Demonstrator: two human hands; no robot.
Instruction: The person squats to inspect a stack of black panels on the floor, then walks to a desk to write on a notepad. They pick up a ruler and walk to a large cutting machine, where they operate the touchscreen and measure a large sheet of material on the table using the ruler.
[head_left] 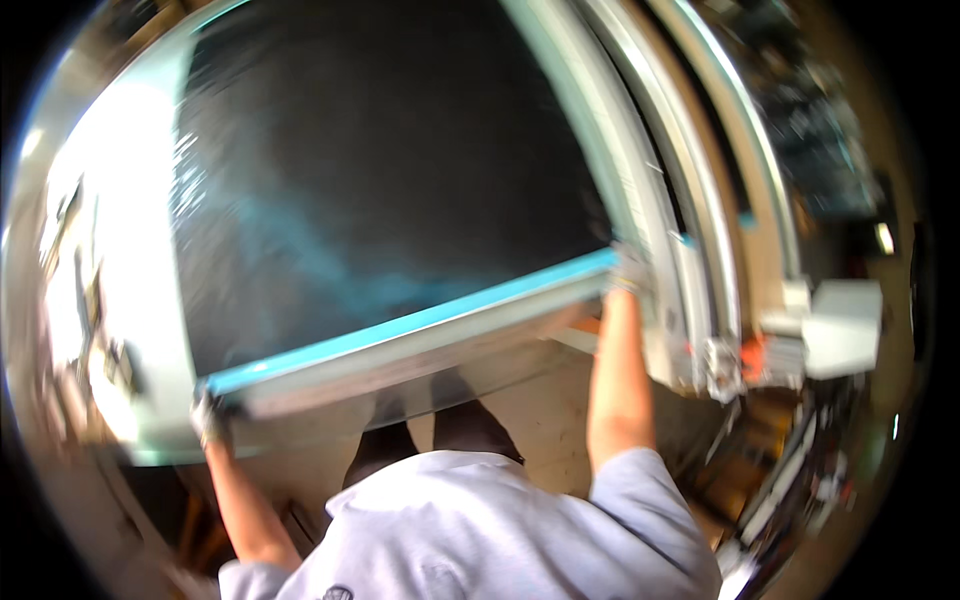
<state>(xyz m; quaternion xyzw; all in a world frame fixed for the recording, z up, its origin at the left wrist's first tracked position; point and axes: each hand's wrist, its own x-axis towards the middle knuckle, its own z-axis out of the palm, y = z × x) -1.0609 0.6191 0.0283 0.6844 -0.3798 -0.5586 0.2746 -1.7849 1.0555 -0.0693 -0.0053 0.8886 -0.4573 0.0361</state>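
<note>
A large dark, glossy panel (400, 150) with a bright blue strip (420, 320) along its near edge spreads out in front of me. Its surface looks covered in film, with bluish reflections. At the near left corner, my left hand (208, 418), in a light glove, is closed on the panel's edge. My right hand (627, 268), also gloved, grips the near right corner, higher in the picture. Motion blurs both hands, and the panel hides some of the fingers. The near edge slants up to the right. Below it, a see-through sheet (400, 410) shows my legs behind it.
Long pale rails (690, 170) run along the right side of the panel, with a white box (842, 328) at their near end. Film-wrapped items (815, 140) lie beyond them. A bright white surface (130, 230) borders the left. Cluttered shelving (780, 460) stands at lower right.
</note>
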